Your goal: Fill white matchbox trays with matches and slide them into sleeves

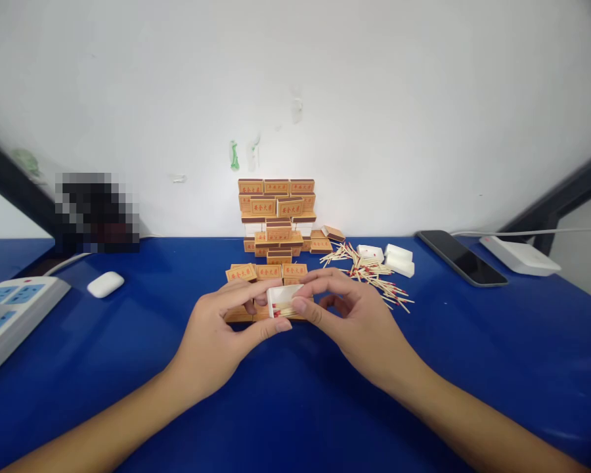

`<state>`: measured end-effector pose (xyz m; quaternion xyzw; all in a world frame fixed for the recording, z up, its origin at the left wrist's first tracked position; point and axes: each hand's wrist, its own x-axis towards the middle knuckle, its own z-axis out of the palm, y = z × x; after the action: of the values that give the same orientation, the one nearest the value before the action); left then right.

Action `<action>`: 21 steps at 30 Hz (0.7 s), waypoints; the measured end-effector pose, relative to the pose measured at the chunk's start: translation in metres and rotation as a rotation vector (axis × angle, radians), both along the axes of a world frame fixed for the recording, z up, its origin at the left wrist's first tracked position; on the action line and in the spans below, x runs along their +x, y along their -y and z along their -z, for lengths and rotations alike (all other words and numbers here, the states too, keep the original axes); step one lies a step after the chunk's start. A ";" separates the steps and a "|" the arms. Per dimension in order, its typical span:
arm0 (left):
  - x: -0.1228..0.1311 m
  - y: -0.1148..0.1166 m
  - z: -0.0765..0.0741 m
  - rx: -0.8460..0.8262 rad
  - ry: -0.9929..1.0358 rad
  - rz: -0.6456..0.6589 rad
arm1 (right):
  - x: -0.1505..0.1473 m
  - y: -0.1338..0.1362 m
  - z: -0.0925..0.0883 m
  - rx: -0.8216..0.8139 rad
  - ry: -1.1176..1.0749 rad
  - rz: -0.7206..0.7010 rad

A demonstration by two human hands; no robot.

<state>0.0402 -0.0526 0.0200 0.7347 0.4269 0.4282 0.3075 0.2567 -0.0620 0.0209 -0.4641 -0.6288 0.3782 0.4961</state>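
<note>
My left hand [217,328] grips a small white matchbox tray [282,293] at its left end, thumb along the near side and fingers behind. Several red-headed matches [284,309] lie in the tray, heads to the left. My right hand [349,309] closes thumb and index finger at the right end of the matches, over the tray's edge. Just behind my hands are orange matchboxes [268,273], partly hidden by my fingers. Right of them, loose matches [369,266] lie in a scattered heap beside empty white trays [398,259].
A stepped stack of matchboxes [277,207] stands against the white wall [374,118]. On the blue table [201,420] are a phone [460,257] and white box [521,255] at right, with a white earbud case [106,284] and power strip [24,309] at left.
</note>
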 end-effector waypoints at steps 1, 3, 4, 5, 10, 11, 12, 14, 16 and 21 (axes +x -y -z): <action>0.000 0.000 0.001 -0.012 0.004 0.000 | 0.003 -0.002 -0.003 0.036 0.023 0.004; -0.001 0.000 0.002 -0.022 0.015 -0.004 | 0.018 -0.009 -0.011 0.130 0.105 0.038; -0.001 -0.001 0.002 -0.019 0.023 -0.009 | 0.029 -0.015 -0.015 0.180 0.179 0.073; -0.002 -0.002 0.002 -0.013 0.028 -0.016 | 0.043 -0.021 -0.019 0.229 0.293 0.134; -0.008 -0.009 0.001 -0.001 0.026 -0.051 | 0.118 -0.056 -0.025 0.163 0.958 0.279; -0.009 -0.010 0.002 -0.003 0.020 -0.059 | 0.127 -0.060 -0.024 0.104 1.019 0.255; -0.010 -0.011 0.002 -0.004 0.014 -0.063 | 0.133 -0.062 -0.022 0.048 1.057 0.235; -0.010 -0.011 0.003 -0.003 0.001 -0.063 | 0.136 -0.064 -0.015 -0.031 1.103 0.189; -0.010 -0.011 0.004 0.015 -0.008 -0.053 | 0.132 -0.065 -0.008 -0.066 1.147 0.153; -0.010 -0.010 0.003 0.147 -0.042 -0.013 | 0.122 -0.065 0.002 -0.039 1.233 0.122</action>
<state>0.0301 -0.0421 0.0175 0.7615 0.4053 0.4448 0.2408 0.3789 0.0025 0.0189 -0.6413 -0.7651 0.0232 0.0536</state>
